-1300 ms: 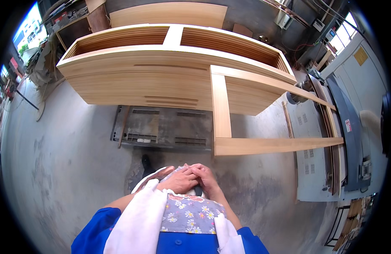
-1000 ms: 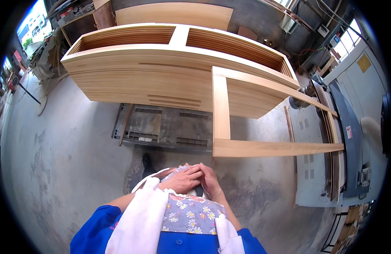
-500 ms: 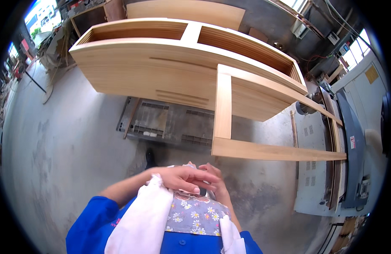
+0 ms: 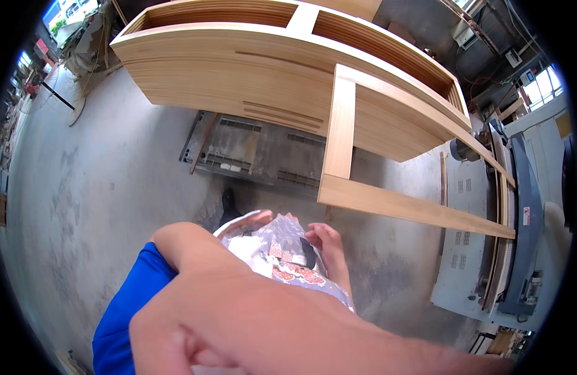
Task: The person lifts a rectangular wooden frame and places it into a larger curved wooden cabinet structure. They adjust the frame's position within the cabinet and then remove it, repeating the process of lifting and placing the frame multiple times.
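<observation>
My left hand (image 4: 269,319) is raised very close to the view across the lower middle. Its fingers run off toward the lower right, blurred and partly cut off, so what they do is unclear. The bare left forearm bends out of a blue sleeve (image 4: 129,306). Beside the right side of my flowered grey apron (image 4: 288,234) is my right hand (image 4: 329,244), its fingers loosely bent and apart, with nothing visible in them. A dark object (image 4: 308,253) lies against the apron near that hand. White cloth (image 4: 248,250) shows at the apron's left side.
Ahead stands a long pale wooden cabinet body (image 4: 232,81) with two openings on top. A wooden frame (image 4: 341,131) reaches from in front of it to a grey-blue machine (image 4: 526,219) at right. Below the cabinet is a dark slotted platform (image 4: 269,150) on the concrete floor (image 4: 113,187).
My left hand has left the apron front and come up close to the view, sweeping right. My right hand is now apart from it. The view has tipped slightly downward.
</observation>
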### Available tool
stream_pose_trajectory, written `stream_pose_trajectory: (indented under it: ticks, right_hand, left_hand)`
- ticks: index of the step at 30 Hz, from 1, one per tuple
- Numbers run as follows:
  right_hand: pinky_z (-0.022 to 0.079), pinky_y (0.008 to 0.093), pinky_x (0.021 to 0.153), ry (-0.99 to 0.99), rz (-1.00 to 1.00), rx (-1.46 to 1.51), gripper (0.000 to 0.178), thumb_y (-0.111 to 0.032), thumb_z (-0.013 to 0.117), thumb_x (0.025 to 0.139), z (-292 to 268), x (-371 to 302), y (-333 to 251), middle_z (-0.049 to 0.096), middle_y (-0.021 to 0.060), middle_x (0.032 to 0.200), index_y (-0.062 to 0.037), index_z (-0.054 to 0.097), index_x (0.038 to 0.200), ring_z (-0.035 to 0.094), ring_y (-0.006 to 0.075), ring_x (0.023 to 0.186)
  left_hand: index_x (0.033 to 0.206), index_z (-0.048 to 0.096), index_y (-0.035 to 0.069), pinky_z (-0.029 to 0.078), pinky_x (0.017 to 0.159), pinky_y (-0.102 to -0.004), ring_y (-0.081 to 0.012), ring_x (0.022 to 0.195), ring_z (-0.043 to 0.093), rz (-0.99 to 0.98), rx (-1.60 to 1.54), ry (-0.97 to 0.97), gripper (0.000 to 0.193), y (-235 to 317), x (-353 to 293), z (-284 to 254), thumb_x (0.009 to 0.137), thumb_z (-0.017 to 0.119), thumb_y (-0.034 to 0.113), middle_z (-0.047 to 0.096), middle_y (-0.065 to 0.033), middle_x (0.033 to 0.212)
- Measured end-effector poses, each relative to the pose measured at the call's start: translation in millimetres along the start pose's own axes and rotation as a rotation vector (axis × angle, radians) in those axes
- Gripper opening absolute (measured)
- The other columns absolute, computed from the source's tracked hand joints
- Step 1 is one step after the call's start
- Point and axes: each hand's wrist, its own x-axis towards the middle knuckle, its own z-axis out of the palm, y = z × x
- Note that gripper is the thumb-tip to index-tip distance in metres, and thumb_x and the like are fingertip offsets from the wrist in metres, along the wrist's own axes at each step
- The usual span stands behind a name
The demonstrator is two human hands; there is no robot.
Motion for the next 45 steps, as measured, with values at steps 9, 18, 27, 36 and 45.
stream_pose_trajectory:
  ticks: [9, 18, 27, 36, 45]
  right_hand:
    - [0.048, 0.0231, 0.071, -0.015, 0.007, 0.016, 0.023, -0.022, 0.055, 0.09, 3.0, 2.9, -2.1, 0.066, 0.0039, 0.079, -0.0041, 0.061, 0.102, 0.06, 0.0096, 0.072]
    - [0.048, 0.024, 0.071, -0.019, 0.03, -0.005, 0.022, -0.021, 0.054, 0.091, 2.3, 5.6, -2.4, 0.065, 0.0041, 0.08, -0.0046, 0.06, 0.104, 0.06, 0.0103, 0.073]
    - [0.05, 0.0227, 0.069, 0.003, -0.007, 0.043, 0.019, -0.018, 0.055, 0.09, -3.4, 6.0, 2.7, 0.067, 0.0058, 0.08, -0.0031, 0.062, 0.1, 0.063, 0.0108, 0.07]
    - [0.05, 0.0251, 0.075, -0.004, -0.042, 0.001, 0.024, -0.023, 0.055, 0.09, -1.4, 1.7, 0.9, 0.066, 0.004, 0.083, -0.0046, 0.061, 0.104, 0.062, 0.0117, 0.077]
    - [0.048, 0.0243, 0.075, -0.017, -0.037, -0.007, 0.023, -0.022, 0.053, 0.09, 3.0, 2.3, -3.8, 0.067, 0.0028, 0.081, -0.0055, 0.062, 0.102, 0.061, 0.0104, 0.076]
  left_hand:
    - [0.143, 0.009, -0.008, 0.021, 0.11, -0.0419, -0.036, 0.136, 0.024, 0.009, -0.064, 0.03, 0.088, -17.9, 3.4, -9.8, 0.086, 0.061, 0.035, 0.011, -0.0249, 0.15]
    - [0.143, 0.008, -0.008, 0.021, 0.11, -0.0425, -0.0365, 0.136, 0.025, 0.032, -0.062, 0.057, 0.09, -28.1, 8.4, -17.4, 0.085, 0.061, 0.037, 0.011, -0.0259, 0.149]
    - [0.143, 0.008, -0.007, 0.022, 0.11, -0.0431, -0.037, 0.136, 0.025, 0.033, -0.015, 0.034, 0.092, -23.5, 5.2, -15.6, 0.085, 0.061, 0.039, 0.011, -0.0269, 0.149]
    - [0.143, 0.007, -0.007, 0.023, 0.11, -0.0438, -0.0375, 0.136, 0.025, 0.146, 0.152, -0.209, 0.094, 4.8, -9.2, 1.8, 0.084, 0.062, 0.041, 0.011, -0.0279, 0.148]
    - [0.143, 0.007, -0.007, 0.023, 0.109, -0.0444, -0.038, 0.135, 0.025, 0.225, 0.153, -0.25, 0.095, 4.6, -13.7, -8.1, 0.083, 0.062, 0.043, 0.011, -0.0289, 0.148]
